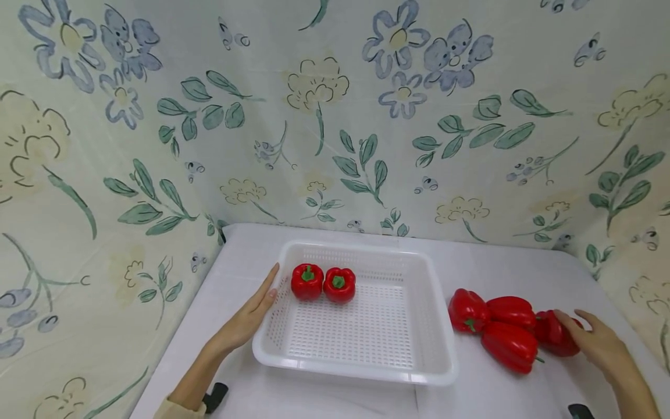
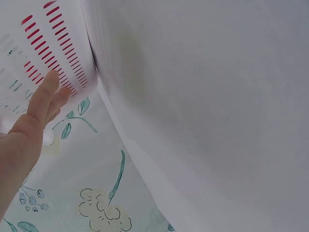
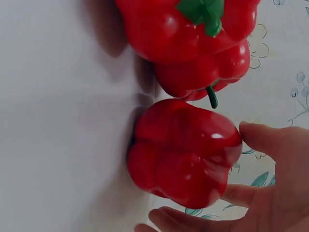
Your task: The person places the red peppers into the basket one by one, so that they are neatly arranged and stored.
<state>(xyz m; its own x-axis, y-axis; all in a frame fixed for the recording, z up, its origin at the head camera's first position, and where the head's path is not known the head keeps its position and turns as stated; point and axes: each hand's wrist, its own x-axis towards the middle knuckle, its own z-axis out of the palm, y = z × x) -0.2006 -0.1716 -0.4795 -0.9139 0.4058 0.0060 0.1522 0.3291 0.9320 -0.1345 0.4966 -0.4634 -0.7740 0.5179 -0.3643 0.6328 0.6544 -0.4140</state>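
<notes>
My left hand (image 1: 246, 323) rests with straight fingers along the left wall of a white perforated plastic basket (image 1: 356, 371). Inside it, at the back left, two red bell peppers (image 1: 339, 286) stand side by side, green stems up. In the left wrist view, the fingers (image 2: 44, 94) lie against the slotted wall, red showing through the slots. At the far right, my right hand (image 1: 602, 343) is spread around a red bell pepper (image 3: 186, 152). In the right wrist view, the thumb tip is right at the pepper's edge, and the other fingers extend beside it, uncurled.
Three more red bell peppers (image 1: 512, 347) lie grouped on the white-covered table (image 1: 335, 401), between the basket and my right hand. A floral cloth (image 1: 314, 128) hangs behind the table and along its sides.
</notes>
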